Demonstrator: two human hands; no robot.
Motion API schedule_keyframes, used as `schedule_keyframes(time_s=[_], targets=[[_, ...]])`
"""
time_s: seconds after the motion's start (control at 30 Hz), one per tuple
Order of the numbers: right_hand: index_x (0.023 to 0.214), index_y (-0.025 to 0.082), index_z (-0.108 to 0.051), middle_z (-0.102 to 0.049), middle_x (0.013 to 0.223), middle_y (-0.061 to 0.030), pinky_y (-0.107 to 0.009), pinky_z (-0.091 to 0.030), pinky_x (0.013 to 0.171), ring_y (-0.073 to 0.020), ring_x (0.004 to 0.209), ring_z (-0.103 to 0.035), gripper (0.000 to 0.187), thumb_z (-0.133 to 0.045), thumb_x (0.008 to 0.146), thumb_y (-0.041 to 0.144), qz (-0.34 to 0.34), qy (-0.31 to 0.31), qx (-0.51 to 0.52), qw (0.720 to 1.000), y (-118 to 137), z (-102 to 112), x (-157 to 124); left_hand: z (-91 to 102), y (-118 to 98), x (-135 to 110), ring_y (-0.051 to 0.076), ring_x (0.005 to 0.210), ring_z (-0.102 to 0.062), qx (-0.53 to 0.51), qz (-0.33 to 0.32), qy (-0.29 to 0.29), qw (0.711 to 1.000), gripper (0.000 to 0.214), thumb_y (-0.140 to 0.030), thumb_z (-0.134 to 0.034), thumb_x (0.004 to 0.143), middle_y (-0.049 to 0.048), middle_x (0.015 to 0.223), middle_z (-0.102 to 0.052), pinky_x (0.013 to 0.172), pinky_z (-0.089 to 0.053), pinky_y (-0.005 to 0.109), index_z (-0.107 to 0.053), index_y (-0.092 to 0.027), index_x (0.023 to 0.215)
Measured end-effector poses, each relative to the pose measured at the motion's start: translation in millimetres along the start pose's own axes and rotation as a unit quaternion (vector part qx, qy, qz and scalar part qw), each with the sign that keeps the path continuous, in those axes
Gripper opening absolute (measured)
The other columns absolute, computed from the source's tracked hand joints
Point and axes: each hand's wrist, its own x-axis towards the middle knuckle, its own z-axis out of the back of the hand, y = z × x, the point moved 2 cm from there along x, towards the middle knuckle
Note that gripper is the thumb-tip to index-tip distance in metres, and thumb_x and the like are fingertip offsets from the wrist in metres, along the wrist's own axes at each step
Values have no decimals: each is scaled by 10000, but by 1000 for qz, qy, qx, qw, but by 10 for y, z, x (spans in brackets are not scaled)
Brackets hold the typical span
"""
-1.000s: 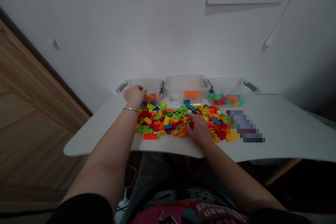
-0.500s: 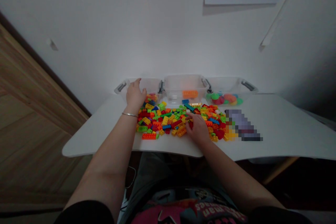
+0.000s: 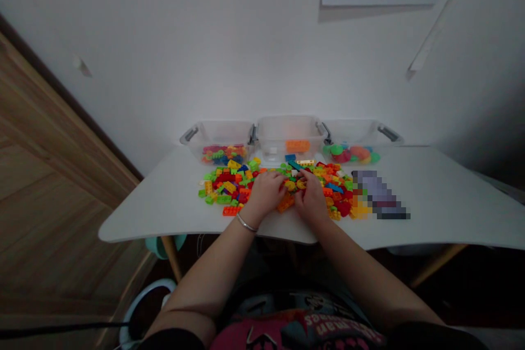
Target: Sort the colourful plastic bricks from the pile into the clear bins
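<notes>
A wide pile of colourful toy building bricks [image 3: 229, 186] lies on the white table [image 3: 156, 197]. At the pile's near middle, my left hand [image 3: 266, 192] reaches over the bricks, its bent fingers apart and pointing right; nothing shows in it. Just right of it, my right hand [image 3: 312, 199] is closed, thumb and fingers bent together by some yellow bricks. What it holds, if anything, is too small to make out. An orange brick [image 3: 286, 202] lies between the two hands. The hands partly hide the pile's middle.
Behind the pile stand three clear plastic bins: the left bin [image 3: 225, 130] with small mixed pieces, the middle bin [image 3: 287, 127] with an orange block [image 3: 297, 146], and the right bin [image 3: 353, 128] with rounded coloured pieces. A pixelated flat object [image 3: 379, 194] lies right of the pile.
My left hand has come from above the left bin, right and nearer, to the pile beside my right hand. My right hand has shifted only slightly and stays at the bricks.
</notes>
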Motion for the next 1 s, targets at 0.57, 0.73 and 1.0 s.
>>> schedule_keyframes(time_s=[0.57, 0.73, 1.0], targets=[[1294, 173, -464, -608, 1151, -140, -483, -485, 954, -266, 1040, -575, 515, -469, 780, 137, -27, 19, 12, 999, 24, 29, 5, -173, -140, 15, 257, 959, -640, -8, 76, 10, 997, 214, -312, -616, 860, 77, 1008, -724, 858, -484, 401, -690, -223, 1040], [1310, 181, -451, -608, 1142, -133, -495, -480, 955, -266, 1045, -577, 541, -455, 772, 114, -23, 16, 11, 1000, 9, 25, 0, -172, -31, 4, 271, 1002, -637, -10, 111, -25, 993, 311, -299, -632, 847, 104, 1073, -709, 884, -484, 406, -655, -199, 1141], [1091, 170, -604, -646, 1040, -119, -441, -494, 928, -260, 1001, -578, 343, -461, 787, 100, -6, 89, -44, 995, 61, 22, 22, 61, 399, -25, 267, 1065, -615, -32, 129, -99, 986, 311, -309, -671, 825, 113, 1091, -701, 982, -461, 407, -685, -175, 1105]])
